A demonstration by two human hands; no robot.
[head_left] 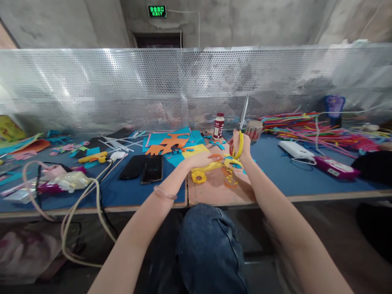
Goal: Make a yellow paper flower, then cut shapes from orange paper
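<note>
My right hand (240, 147) is closed round the yellow handles of a pair of scissors (243, 116), whose blades point up and away. My left hand (200, 160) pinches a yellow paper piece (214, 165) that reaches across to the right hand. Both hands hover over a brown board (211, 188) at the table's front edge. On the board lie a yellow paper flower (199, 177) and orange paper scraps (229, 179). An orange cut-out (170, 143) rests on blue paper just beyond the left hand.
A small bottle (218, 125) and a cup (253, 130) stand behind the hands. Two dark phones (142, 167) lie left. Coloured sticks (309, 128), a white power bank (295, 150) and a pink box (335, 167) lie right. Cables (79, 204) hang at the left. A perforated metal screen (153, 85) backs the table.
</note>
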